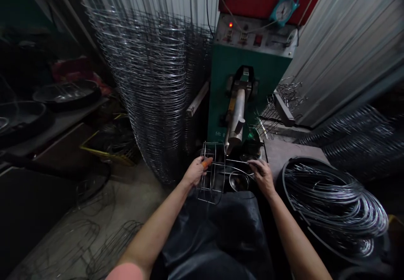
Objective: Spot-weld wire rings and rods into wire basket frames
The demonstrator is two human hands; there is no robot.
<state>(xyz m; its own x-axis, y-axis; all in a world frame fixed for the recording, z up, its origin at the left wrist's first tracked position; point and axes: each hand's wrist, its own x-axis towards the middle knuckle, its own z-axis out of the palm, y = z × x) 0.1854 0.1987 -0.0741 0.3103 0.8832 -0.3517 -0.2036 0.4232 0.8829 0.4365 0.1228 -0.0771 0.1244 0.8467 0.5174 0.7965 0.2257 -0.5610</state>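
Note:
My left hand (pixel 195 172) is closed on the side of a small round wire frame (pixel 215 187), which sits just below the tip of a green spot welder (pixel 217 86). Something orange (pixel 207 163) covers or lies at the fingertips of that hand; I cannot tell which. My right hand (pixel 263 178) pinches the end of a thin metal wire (pixel 237 161) that runs left to the frame, under the welder's electrode arm (pixel 237 116). A second, curved wire passes just below it. Beneath the wires is a small round metal bowl (pixel 239 181).
A tall stack of wire hoops (pixel 151 86) stands left of the welder. At my right, a black tub (pixel 293 200) holds coiled wire rings (pixel 341 204). A blue clock (pixel 285 8) hangs above. Loose wire pieces (pixel 116 242) and a yellow crate (pixel 104 156) lie left.

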